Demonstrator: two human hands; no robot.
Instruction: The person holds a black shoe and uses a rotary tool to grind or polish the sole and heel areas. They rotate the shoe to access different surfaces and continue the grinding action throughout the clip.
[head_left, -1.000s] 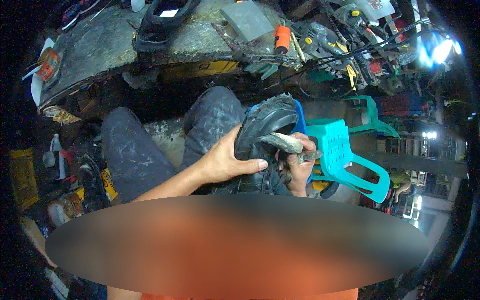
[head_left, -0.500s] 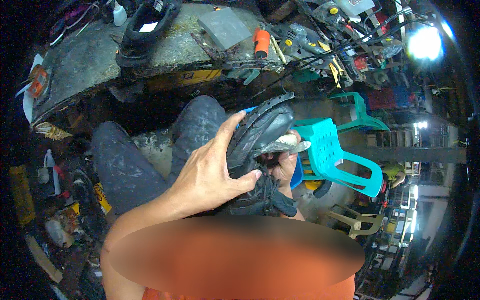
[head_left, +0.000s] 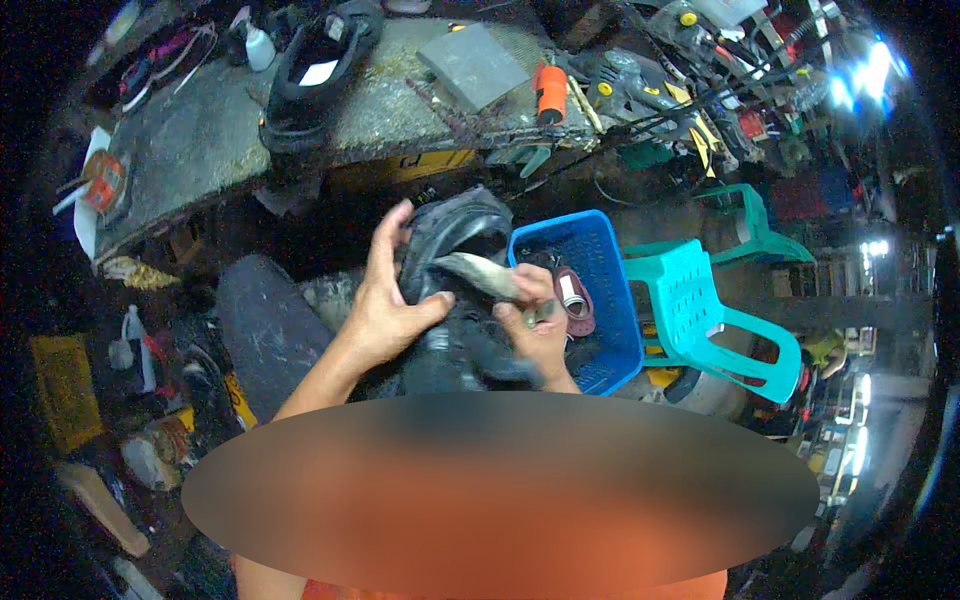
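Observation:
My left hand (head_left: 385, 315) grips a black shoe (head_left: 465, 220) from its left side, thumb on top and fingers behind it. The shoe is tilted up over my lap, and a dark gap shows near its upper end. In my closed right hand (head_left: 540, 325) is a pale, elongated, flattish piece (head_left: 482, 273) whose kind I cannot make out. Its far end lies against the shoe beside that gap. The lower part of the shoe is blurred and partly cut off by the smeared oval.
A blue basket (head_left: 628, 310) holding a maroon shoe (head_left: 573, 305) stands just right of my hands. Beyond it is a teal plastic chair (head_left: 675, 285). Ahead, a worn workbench (head_left: 215, 130) carries another black shoe (head_left: 310, 90), a grey slab (head_left: 473, 65) and an orange bottle (head_left: 551, 95).
The shoe has turned and shifted left. My right hand has come out from behind it, showing the pale piece more fully. The blue basket is now far less covered.

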